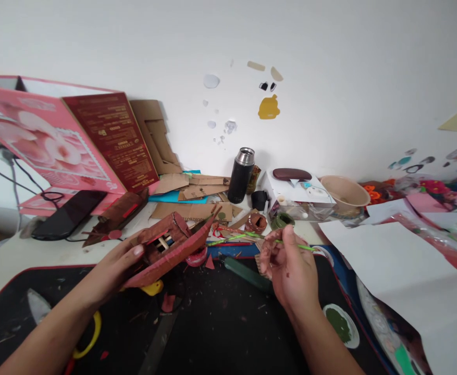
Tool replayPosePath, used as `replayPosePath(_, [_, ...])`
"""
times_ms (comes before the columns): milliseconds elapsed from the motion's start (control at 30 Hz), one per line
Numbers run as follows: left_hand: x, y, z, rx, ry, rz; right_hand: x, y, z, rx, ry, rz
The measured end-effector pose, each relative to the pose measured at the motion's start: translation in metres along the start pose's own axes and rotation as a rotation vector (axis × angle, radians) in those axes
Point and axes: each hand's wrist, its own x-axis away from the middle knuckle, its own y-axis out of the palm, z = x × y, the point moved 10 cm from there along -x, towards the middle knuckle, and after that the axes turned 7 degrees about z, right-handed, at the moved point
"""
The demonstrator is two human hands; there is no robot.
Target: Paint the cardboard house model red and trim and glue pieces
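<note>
- Left hand (123, 260): closed about the near end of a red-brown model boat (187, 242), thumb on the upper side, fingers partly hidden. The boat is raised over the rear edge of the black mat (228, 333) and tilted, its pointed end up and to the right; this grip presumably leaves the hull's far end free and the cabin opening exposed.
- Right hand (293, 271): palm turned upward, thumb and fingers narrowed on a thin green rod (304, 247), apparently a brush. The light pinch would suit fine control. Reddish smears mark the fingers; the hand is apart from the boat.
- Red-brown pot (256, 222) and green pot (283, 221): side by side beyond the right hand, probably placed there for easy reach.
- White dish (354, 333): beside the right forearm, holding green matter, likewise convenient to that side.
- Yellow-handled scissors (95, 333): under the left forearm on the mat, seemingly laid aside.
- Dark flask (241, 179): upright at the back of the bench (1, 255), perhaps to spare working room.
</note>
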Motion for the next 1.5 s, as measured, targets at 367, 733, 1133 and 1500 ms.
replayPosePath(367, [0.001, 0.003, 0.001, 0.010, -0.021, -0.006, 0.001, 0.002, 0.001, 0.016, -0.011, -0.013])
replayPosePath(733, [-0.003, 0.000, -0.008, -0.034, -0.013, -0.032, 0.012, 0.014, 0.011, -0.011, 0.029, -0.147])
replayPosePath(1133, [-0.004, 0.000, -0.006, -0.165, 0.049, -0.070, 0.015, 0.018, 0.017, 0.029, -0.003, -0.191])
replayPosePath(1500, [-0.004, -0.001, -0.007, -0.180, 0.047, -0.079, 0.009, 0.012, 0.015, 0.006, 0.016, -0.139])
